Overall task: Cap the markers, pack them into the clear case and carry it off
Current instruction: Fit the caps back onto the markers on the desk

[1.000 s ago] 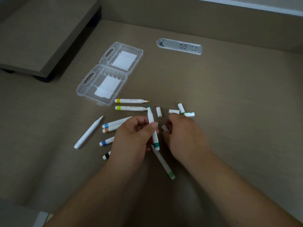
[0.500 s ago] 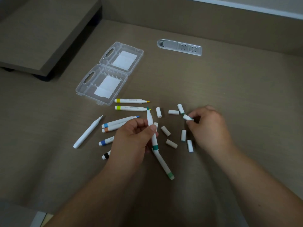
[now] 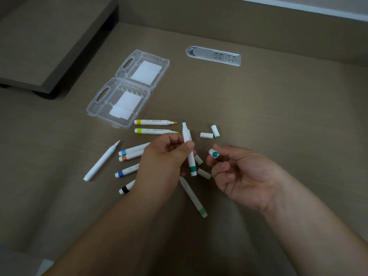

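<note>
My left hand [image 3: 165,162] grips an uncapped teal marker [image 3: 188,148], tip pointing away from me. My right hand [image 3: 243,176] pinches a white cap with a teal end [image 3: 214,153] just right of that marker. The clear case [image 3: 127,88] lies open and flat at the upper left. Several uncapped markers lie on the desk: two yellow ones [image 3: 155,126], a blue one [image 3: 127,171], a plain white one [image 3: 101,161] and a green one [image 3: 194,198]. Two loose caps [image 3: 211,133] lie beyond my right hand, and others are partly hidden between my hands.
A silver socket strip [image 3: 214,56] is set into the desk at the back. A raised shelf [image 3: 45,36] stands at the far left. The desk's back wall runs across the top of the view.
My right hand picked a teal-ended cap from the loose caps at the right and brought it back beside the marker. My left hand kept holding the teal marker in place.
</note>
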`<state>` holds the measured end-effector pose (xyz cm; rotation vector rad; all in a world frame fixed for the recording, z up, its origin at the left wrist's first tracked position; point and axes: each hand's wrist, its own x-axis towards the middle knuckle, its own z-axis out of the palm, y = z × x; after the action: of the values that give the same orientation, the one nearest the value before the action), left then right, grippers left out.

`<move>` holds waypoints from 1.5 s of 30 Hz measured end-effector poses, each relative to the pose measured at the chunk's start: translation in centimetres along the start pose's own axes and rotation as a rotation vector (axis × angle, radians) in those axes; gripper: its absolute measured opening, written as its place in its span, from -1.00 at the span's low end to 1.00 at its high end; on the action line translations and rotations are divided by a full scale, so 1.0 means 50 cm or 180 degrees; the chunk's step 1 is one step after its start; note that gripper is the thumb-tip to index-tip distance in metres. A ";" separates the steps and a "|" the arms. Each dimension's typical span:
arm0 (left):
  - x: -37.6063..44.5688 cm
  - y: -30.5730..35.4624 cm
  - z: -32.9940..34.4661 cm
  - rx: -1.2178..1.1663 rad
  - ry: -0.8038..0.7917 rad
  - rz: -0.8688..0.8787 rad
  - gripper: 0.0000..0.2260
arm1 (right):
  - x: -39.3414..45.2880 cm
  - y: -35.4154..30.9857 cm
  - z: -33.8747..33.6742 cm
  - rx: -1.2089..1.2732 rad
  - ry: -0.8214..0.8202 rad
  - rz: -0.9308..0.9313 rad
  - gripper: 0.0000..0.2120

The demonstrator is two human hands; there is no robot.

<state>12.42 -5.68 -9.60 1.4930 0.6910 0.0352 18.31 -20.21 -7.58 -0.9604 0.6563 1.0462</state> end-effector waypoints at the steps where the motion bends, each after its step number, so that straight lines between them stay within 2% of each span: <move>1: 0.001 0.001 0.001 0.0014 -0.0003 -0.0009 -0.94 | 0.001 -0.002 0.000 -0.0045 0.0047 -0.0019 -0.88; 11: -0.001 -0.002 -0.006 0.0066 -0.0001 -0.0028 -0.94 | 0.007 0.003 0.011 -0.0252 0.0182 -0.0090 -0.77; 14: -0.004 -0.002 -0.009 0.0035 -0.0054 -0.0021 -0.93 | 0.005 0.007 0.011 -0.0372 0.0261 -0.0206 -0.84; 17: -0.010 -0.005 -0.017 0.0140 -0.0153 0.0003 -0.93 | 0.007 0.010 0.005 -0.0871 0.0383 -0.0721 -0.93; 22: -0.036 -0.017 -0.042 0.0699 -0.0403 0.0181 -0.86 | -0.005 0.014 -0.003 -0.1504 0.0506 -0.1926 -0.90; 25: -0.048 -0.022 -0.054 0.0986 -0.0447 0.0341 -0.84 | -0.014 0.019 -0.003 -0.1905 0.0459 -0.2252 -0.89; 34: -0.063 -0.028 -0.067 0.1485 -0.0614 0.0494 -0.78 | -0.016 0.028 -0.005 -0.2502 0.0291 -0.2393 -0.86; 40: -0.082 -0.025 -0.079 0.2125 -0.1064 0.0672 -0.80 | -0.026 0.035 -0.027 -0.3136 -0.0113 -0.2004 -0.84; 45: -0.099 -0.042 -0.084 0.2049 -0.1137 0.0609 -0.77 | -0.027 0.069 -0.035 -0.3132 -0.0101 -0.2014 -0.82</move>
<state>5.75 -4.29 -9.26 2.1095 0.2692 -0.3292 14.59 -21.69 -8.42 -1.8370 -0.2673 0.7741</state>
